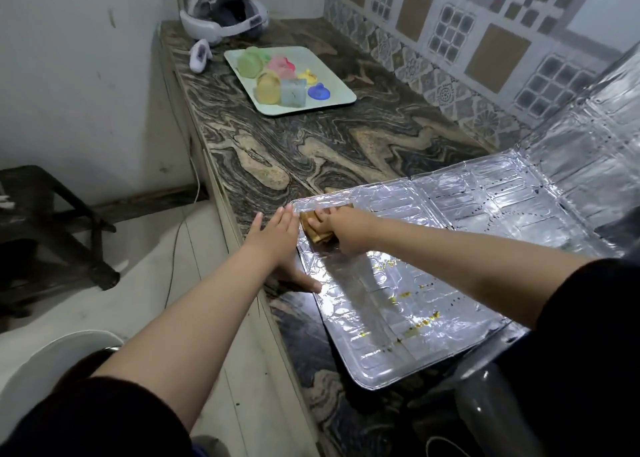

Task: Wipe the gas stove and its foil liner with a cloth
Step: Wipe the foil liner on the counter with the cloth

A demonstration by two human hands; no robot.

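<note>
A shiny foil liner [433, 283] lies flat on the marbled counter and folds up against the tiled wall at the right. Yellow-brown stains dot its near half. My right hand [343, 229] grips a folded tan cloth [313, 229] and presses it on the liner's far left corner. My left hand [277, 245] lies flat with straight fingers on the liner's left edge and the counter beside it, thumb resting on the foil. The gas stove is not visible, apart from a dark shape at the far right edge.
The marbled counter [311, 145] runs back to the wall. On it stand a white tray [341, 98] with several coloured plastic cups and a white headset [225, 16]. A dark stool [52, 221] stands on the floor at left; a clear plastic bottle [491, 411] sits at the lower right.
</note>
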